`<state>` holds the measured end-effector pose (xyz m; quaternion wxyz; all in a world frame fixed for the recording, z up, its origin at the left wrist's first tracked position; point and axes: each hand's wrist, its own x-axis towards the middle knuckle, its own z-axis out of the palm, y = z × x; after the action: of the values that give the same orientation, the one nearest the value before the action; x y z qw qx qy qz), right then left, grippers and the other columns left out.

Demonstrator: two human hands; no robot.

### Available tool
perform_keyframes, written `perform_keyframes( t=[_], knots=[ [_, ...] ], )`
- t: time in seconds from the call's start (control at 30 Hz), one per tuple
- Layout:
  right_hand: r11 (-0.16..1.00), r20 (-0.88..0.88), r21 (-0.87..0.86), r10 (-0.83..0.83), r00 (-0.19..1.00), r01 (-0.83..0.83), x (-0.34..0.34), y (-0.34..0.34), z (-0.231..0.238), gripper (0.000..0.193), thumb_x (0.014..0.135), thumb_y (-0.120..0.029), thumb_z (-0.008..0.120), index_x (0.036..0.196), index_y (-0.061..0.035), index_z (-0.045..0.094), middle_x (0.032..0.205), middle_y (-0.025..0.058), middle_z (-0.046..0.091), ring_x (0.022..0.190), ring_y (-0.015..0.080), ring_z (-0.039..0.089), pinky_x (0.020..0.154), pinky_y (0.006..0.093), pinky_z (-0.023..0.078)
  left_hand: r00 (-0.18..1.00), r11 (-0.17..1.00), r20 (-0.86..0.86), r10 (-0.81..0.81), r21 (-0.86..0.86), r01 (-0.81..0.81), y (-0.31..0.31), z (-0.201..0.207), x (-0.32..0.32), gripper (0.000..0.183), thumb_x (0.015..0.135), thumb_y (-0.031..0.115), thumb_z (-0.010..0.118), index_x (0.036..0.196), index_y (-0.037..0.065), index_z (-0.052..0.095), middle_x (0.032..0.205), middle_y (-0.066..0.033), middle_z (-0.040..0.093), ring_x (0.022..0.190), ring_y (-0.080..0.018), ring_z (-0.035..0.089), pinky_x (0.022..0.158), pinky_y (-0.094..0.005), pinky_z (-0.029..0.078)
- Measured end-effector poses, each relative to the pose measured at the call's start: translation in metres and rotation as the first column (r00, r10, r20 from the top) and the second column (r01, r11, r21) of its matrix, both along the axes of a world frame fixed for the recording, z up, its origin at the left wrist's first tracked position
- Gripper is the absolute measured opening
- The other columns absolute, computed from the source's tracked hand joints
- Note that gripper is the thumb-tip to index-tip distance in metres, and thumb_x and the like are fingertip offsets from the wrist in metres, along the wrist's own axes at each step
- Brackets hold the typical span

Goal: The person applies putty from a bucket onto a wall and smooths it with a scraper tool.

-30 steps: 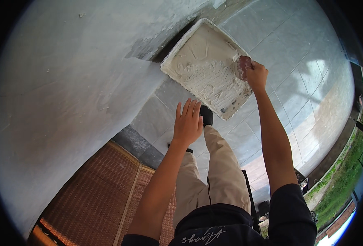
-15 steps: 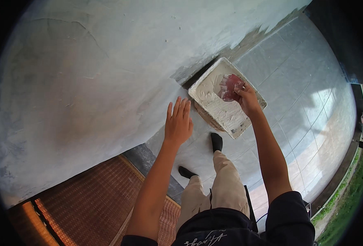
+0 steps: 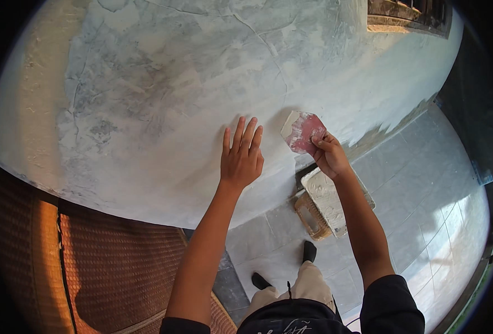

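Note:
My right hand grips a flat red plastic scraper by its near right edge, thumb on top. Pale wet plaster is smeared along the scraper's far left edge. Close in front of it is the grey-white plastered wall; whether the blade touches it I cannot tell. My left hand holds nothing; its fingers are stretched out and a little apart, at or just off the wall. Below my right forearm, a white rectangular tray of plaster sits on an upturned-looking tan basket, partly hidden by the arm.
Grey floor tiles run along the wall's foot, where my feet in black socks stand. At lower left lies a brown woven mat surface. A barred window sits in the wall at upper right. Cracks and darker patches mark the wall.
My right hand has lifted the scraper out from over the tray and up to the wall. The view has tipped up, showing more wall and the window. My left hand stays stretched out.

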<state>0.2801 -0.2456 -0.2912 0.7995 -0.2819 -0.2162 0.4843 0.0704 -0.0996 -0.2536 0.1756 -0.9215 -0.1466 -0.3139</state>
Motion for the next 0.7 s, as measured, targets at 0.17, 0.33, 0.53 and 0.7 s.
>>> perform_keyframes(
  t=[0.17,0.33,0.53,0.7],
  knots=[
    [0.994,0.071,0.091,0.048,0.996,-0.055,-0.031,0.021,0.079,0.041,0.097,-0.001,0.050,0.137,0.0042,0.043,0.131,0.0164,0.056,0.122,0.0267,0.057,0.106,0.0424,0.048,0.992,0.997,0.123,0.024,0.076,-0.033,0.015,0.056,-0.028,0.058,0.085,0.015,0.056,0.141,0.009,0.043,0.154,-0.0074,0.036,0.146,-0.0277,0.027,0.118,-0.0530,0.018],
    [0.976,0.135,0.213,0.011,0.991,-0.040,-0.057,0.038,0.153,0.039,0.099,0.000,0.046,0.137,0.0038,0.042,0.133,0.0161,0.055,0.123,0.0257,0.056,0.107,0.0414,0.047,0.980,0.978,0.198,0.034,0.194,-0.074,0.031,0.111,-0.049,0.058,0.086,0.019,0.055,0.141,0.006,0.041,0.152,-0.0136,0.035,0.146,-0.0343,0.026,0.117,-0.0569,0.015],
    [0.927,0.311,0.375,-0.112,0.944,-0.013,-0.086,0.049,0.238,0.037,0.099,0.000,0.045,0.137,0.0042,0.044,0.132,0.0136,0.056,0.120,0.0236,0.057,0.105,0.0395,0.048,0.954,0.957,0.298,0.026,0.267,-0.109,0.040,0.178,-0.069,0.055,0.087,0.019,0.054,0.138,0.004,0.042,0.152,-0.0149,0.035,0.145,-0.0350,0.026,0.116,-0.0576,0.016],
    [0.859,0.598,0.485,-0.461,0.655,0.162,-0.111,0.058,0.293,0.034,0.099,0.002,0.045,0.132,0.0023,0.052,0.128,0.0133,0.061,0.118,0.0236,0.059,0.102,0.0359,0.046,0.939,0.928,0.340,0.048,0.333,-0.167,0.049,0.224,-0.084,0.053,0.086,0.019,0.054,0.136,0.003,0.045,0.150,-0.0155,0.038,0.145,-0.0349,0.028,0.116,-0.0568,0.017]
  ],
)
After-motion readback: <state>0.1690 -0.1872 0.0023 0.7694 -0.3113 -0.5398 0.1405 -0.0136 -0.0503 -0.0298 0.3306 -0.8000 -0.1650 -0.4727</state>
